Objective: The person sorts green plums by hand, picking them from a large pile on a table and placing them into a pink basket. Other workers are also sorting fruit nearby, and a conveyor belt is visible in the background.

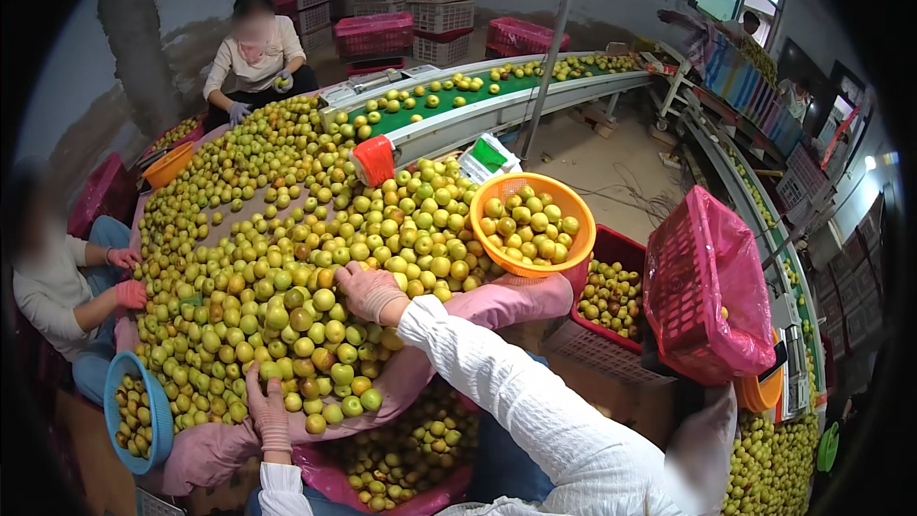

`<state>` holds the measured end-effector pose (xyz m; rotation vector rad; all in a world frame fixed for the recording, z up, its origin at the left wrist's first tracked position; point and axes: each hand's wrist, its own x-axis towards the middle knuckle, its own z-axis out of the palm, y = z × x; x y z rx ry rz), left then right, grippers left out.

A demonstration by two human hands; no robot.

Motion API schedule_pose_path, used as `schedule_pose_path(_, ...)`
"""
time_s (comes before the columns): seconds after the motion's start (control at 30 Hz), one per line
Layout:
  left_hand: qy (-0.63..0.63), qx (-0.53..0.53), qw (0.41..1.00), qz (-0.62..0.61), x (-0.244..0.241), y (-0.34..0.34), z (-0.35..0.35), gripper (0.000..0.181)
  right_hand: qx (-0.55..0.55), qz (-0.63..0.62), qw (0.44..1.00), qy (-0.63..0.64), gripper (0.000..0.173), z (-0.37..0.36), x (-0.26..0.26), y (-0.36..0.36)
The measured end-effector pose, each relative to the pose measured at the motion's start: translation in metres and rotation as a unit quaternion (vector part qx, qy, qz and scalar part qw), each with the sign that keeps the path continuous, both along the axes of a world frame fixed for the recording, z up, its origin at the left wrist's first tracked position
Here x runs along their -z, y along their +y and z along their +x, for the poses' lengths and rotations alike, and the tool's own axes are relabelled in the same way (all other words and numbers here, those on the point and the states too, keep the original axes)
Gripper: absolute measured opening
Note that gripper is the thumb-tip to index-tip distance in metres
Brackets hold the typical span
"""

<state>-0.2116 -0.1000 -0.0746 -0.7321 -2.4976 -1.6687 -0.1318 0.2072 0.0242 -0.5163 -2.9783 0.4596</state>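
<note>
A wide heap of yellow-green jujube-like fruits [286, 301] covers a table whose padded pink cloth edge [501, 301] curves in front of me. My left hand [269, 405], in a pinkish glove, rests at the near edge of the heap, its fingers spread against the fruits. My right hand [369, 292], gloved alike, reaches over the heap with its fingers bent down among the fruits; whether it grips one is hidden. Right of it, an orange plastic basket [584, 229] of fruits sits at the table's edge. A blue basket [166, 408] with browner fruits stands at the left.
Below the edge sits a pink-lined container [430, 498] of fruits. At the right are a red crate [623, 240] and a tilted pink-lined crate [680, 287]. A green conveyor belt [430, 107] carries fruits behind. Two people [254, 50] work at the heap's far and left sides.
</note>
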Motion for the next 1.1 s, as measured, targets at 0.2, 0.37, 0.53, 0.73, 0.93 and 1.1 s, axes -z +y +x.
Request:
schedule_pose_path(0.2,-0.017,0.020,1.000,-0.014,-0.007,0.004,0.001,0.045,0.024,-0.250,0.947,0.203,0.052,0.041,-0.013,0.049)
schedule_pose_path(0.37,-0.076,0.024,0.996,0.046,-0.005,-0.006,0.000,0.046,0.144,-0.215,0.938,0.231,0.049,0.146,-0.071,0.152)
schedule_pose_path(0.53,-0.092,0.041,0.993,0.067,-0.003,-0.003,0.001,0.048,0.294,0.048,0.952,-0.073,0.046,0.184,-0.059,0.259)
schedule_pose_path(0.73,-0.132,0.032,0.986,0.100,-0.013,-0.006,0.004,0.049,0.354,0.152,0.911,-0.149,0.032,0.117,-0.015,0.288)
schedule_pose_path(0.93,-0.134,-0.004,0.990,0.038,-0.020,-0.025,0.007,0.051,0.340,0.127,0.927,-0.089,0.032,0.114,-0.009,0.278)
schedule_pose_path(1.1,-0.086,0.011,0.996,0.013,-0.026,-0.032,0.015,0.050,0.267,0.175,0.934,0.161,0.040,0.239,-0.040,0.288)
